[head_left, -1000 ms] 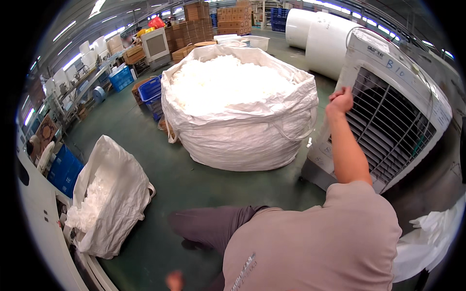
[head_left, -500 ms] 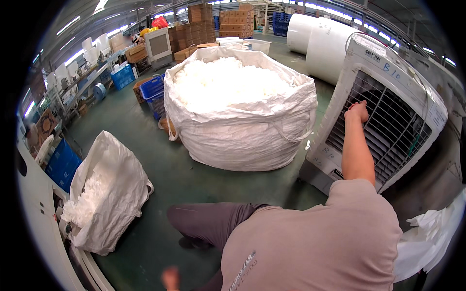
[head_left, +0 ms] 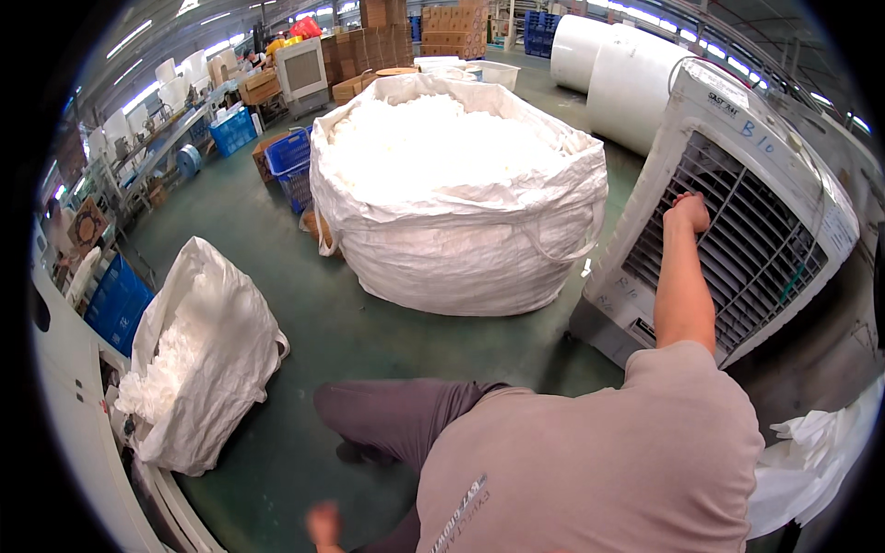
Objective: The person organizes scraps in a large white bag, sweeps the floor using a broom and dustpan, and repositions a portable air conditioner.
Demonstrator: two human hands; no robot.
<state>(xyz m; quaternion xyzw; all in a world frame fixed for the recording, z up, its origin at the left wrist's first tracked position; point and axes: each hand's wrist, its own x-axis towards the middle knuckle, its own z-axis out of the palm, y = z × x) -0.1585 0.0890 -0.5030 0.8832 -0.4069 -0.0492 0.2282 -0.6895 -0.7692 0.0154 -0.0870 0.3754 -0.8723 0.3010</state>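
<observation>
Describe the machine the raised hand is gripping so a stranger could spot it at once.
Right of the huge white bulk sack stands a tall white box-shaped air cooler. The right hand grips its dark slatted front grille, which no neighbouring sack or roll has.

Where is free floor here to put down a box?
Bare green floor lies between the big bag, the small bag and the cooler. More lies left of the big bag. The right hand is on the cooler; crates crowd the far side.

Right hand (head_left: 690,212) slid from cooler (head_left: 737,230) top down onto grille.
</observation>
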